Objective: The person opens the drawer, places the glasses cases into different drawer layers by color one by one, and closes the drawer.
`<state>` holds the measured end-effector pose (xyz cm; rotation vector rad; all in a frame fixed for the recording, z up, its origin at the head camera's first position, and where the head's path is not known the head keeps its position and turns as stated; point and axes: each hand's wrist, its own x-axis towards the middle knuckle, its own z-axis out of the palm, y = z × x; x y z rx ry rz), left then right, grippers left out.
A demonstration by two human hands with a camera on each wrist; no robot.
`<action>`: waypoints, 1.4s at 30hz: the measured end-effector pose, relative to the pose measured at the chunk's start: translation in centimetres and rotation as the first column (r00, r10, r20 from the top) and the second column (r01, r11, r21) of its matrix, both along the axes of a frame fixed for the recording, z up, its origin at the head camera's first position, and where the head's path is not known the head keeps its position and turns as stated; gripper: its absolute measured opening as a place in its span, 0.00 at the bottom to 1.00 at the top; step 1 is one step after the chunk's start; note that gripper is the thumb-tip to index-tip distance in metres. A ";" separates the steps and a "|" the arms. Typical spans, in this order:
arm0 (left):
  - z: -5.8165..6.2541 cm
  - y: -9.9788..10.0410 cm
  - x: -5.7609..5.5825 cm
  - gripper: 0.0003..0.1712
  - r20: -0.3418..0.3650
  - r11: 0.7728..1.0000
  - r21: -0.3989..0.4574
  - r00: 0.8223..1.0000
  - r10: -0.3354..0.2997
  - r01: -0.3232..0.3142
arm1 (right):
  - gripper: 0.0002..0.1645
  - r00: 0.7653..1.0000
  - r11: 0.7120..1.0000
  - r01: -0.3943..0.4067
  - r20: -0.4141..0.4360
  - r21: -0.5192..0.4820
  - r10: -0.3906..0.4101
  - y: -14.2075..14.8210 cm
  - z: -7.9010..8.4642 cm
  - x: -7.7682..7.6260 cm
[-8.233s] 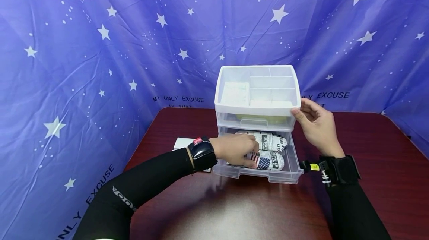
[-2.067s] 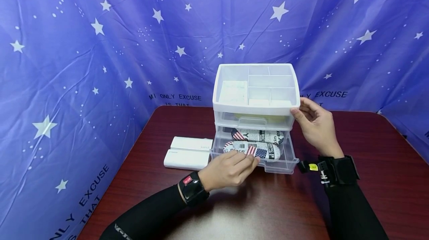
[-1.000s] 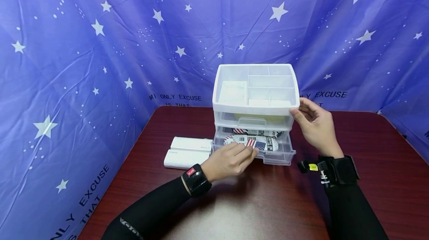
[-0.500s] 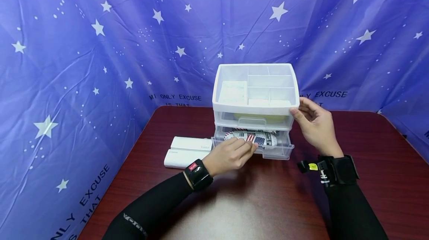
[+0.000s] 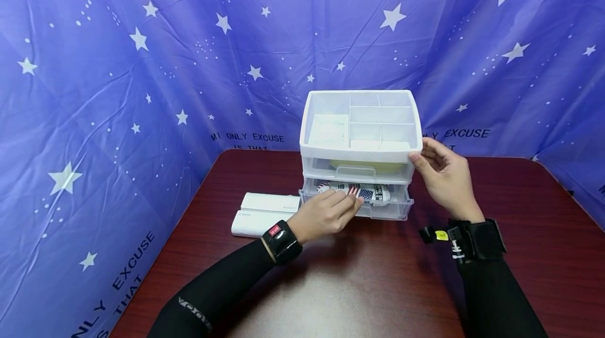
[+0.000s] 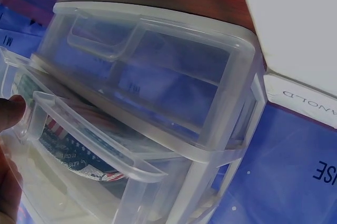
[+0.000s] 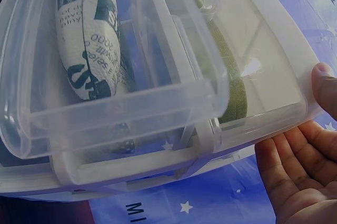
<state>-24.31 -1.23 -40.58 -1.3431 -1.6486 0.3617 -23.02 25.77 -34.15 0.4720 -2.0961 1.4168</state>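
A white and clear plastic drawer organizer stands on the table. Its lower drawer is partly pulled out, and my left hand holds the front edge with curled fingers. In the left wrist view, the thumb lies at the drawer's front beside its handle cutout. Inside that drawer lies a long rounded case with newspaper and flag print, also seen through the clear plastic in the right wrist view. My right hand grips the organizer's upper right corner, thumb in front and fingers behind.
Two white boxes lie side by side just left of the organizer. The shut upper drawer contains a yellow-green item. On top is a divided tray. A star-printed blue cloth hangs behind the dark red table.
My left hand was at the cases in the drawer earlier, then moved to its front edge. The drawer has slid inward with that hand, covering the rear case. My right hand stays put.
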 end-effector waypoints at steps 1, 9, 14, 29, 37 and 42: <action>0.1 0.0 -0.1 0.20 -0.004 1.000 0.003 1.000 -0.004 0.004 | 0.21 1.000 1.000 -0.001 0.001 -0.001 0.001 0.0 0.0 0.0; 1.9 0.1 0.1 0.18 -0.046 0.999 0.016 0.998 -0.029 0.030 | 0.21 1.000 1.000 -0.001 0.000 0.002 0.001 0.0 0.0 0.0; 2.6 0.1 0.1 0.18 -0.056 1.000 0.000 0.998 -0.008 0.008 | 0.22 1.000 1.000 -0.002 0.004 0.001 0.002 0.0 0.1 0.1; 2.4 0.4 -0.8 0.18 -0.046 1.000 0.011 0.999 0.028 -0.027 | 0.21 1.000 1.000 -0.008 0.013 -0.006 0.009 -0.1 0.2 0.1; 2.2 0.7 -1.3 0.21 -0.037 0.998 0.004 0.997 0.067 -0.067 | 0.21 1.000 1.000 -0.007 0.007 -0.013 0.007 0.0 0.1 0.1; 2.0 0.8 -1.4 0.21 -0.044 0.997 0.006 0.997 0.071 -0.071 | 0.21 1.000 1.000 -0.004 0.007 -0.016 0.004 0.0 0.0 0.0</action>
